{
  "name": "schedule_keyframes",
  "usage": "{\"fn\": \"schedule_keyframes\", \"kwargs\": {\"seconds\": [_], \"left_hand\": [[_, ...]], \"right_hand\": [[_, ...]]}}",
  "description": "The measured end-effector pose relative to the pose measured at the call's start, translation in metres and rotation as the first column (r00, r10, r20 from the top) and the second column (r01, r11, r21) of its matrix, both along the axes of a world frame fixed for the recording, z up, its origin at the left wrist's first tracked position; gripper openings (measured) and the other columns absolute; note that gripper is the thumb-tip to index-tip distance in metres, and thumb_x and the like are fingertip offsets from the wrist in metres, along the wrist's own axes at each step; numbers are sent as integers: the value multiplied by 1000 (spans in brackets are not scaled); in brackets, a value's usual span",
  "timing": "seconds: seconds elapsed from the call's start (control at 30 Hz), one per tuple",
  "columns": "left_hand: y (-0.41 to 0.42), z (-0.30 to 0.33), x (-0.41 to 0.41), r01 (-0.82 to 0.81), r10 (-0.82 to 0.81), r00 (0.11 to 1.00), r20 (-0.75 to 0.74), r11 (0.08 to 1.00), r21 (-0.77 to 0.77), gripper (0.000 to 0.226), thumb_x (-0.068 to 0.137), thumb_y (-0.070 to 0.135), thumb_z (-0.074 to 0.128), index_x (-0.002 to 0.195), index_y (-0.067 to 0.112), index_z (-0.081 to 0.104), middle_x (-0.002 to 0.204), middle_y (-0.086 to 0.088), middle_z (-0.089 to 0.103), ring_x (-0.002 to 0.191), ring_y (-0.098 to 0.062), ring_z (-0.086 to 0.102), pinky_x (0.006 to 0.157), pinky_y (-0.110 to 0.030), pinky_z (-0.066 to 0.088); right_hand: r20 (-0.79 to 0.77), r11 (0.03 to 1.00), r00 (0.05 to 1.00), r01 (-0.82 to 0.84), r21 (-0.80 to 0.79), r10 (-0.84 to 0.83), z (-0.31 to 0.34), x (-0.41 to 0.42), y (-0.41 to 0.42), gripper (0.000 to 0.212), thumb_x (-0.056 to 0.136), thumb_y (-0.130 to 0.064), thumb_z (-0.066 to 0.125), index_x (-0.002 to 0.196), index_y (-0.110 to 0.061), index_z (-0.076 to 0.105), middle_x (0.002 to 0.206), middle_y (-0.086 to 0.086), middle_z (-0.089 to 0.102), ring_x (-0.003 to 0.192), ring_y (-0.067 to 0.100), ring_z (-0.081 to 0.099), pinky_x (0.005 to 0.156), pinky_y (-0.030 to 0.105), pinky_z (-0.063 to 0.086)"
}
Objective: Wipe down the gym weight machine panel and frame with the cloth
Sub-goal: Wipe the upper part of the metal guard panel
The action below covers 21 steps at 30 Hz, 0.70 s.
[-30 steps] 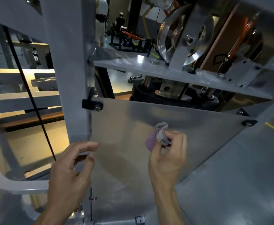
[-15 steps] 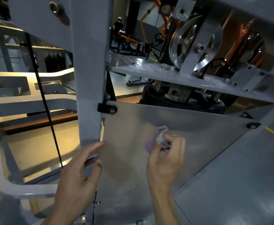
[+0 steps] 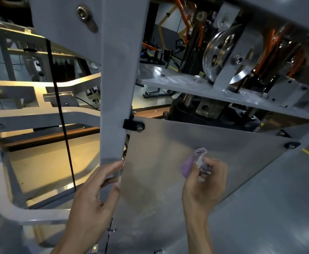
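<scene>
One crumpled purple-and-white cloth (image 3: 196, 163), bunched small, pinched in curled fingers of the right hand (image 3: 203, 182) and pressed against the one brushed silver metal panel (image 3: 168, 153), near its centre. Left hand (image 3: 93, 198): fingers fairly straight, fingertips touching the lower edge of the grey painted upright frame post (image 3: 119, 70), holding nothing. Two black corner brackets with bolts visible on panel: one (image 3: 133, 125) at post, one (image 3: 292, 145) far right. One steel pulley wheel (image 3: 223, 55) above.

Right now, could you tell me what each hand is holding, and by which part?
The right hand pinches the bunched cloth by its lower end. The left hand holds nothing; its fingers rest on the frame post.
</scene>
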<state>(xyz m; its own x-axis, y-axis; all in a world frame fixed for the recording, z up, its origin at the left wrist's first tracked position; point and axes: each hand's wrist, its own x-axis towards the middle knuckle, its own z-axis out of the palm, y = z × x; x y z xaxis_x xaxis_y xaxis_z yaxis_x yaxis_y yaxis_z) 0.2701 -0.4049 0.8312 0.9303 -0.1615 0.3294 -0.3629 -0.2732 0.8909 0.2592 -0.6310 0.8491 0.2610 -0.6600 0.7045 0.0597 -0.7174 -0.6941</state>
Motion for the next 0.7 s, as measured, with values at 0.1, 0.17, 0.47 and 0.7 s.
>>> {"fn": "schedule_keyframes", "kwargs": {"seconds": [0.1,0.17,0.47,0.7], "left_hand": [[3,2,-1,20,-20,1000,16,999,34,53,96,10,64,136,43,56,133,37,55,125,12,51,96,-8,43],[2,3,-2,30,-31,999,17,999,46,53,96,12,64,138,43,55,134,38,54,126,13,50,96,-9,42],[3,5,1,24,-24,1000,1,997,69,51,95,14,64,134,45,56,130,41,55,122,14,52,96,-13,41],[7,3,0,62,-62,998,-4,995,75,52,97,22,62,140,49,51,132,40,56,123,13,54,99,-18,45]], "right_hand": [[-19,997,998,-65,29,65,-1,9,30,40,76,12,65,96,-22,55,93,-3,54,81,14,53,71,26,47],[1,989,990,-144,-32,145,-1,14,51,31,76,10,61,94,-15,57,94,3,57,82,18,55,71,24,46],[-55,968,973,-227,-105,222,8,16,57,25,79,1,66,94,-17,60,95,-8,56,83,5,53,72,9,42],[-11,990,991,-133,-50,133,8,14,59,30,81,5,68,96,-19,59,95,-11,52,81,3,51,75,5,37]]}}
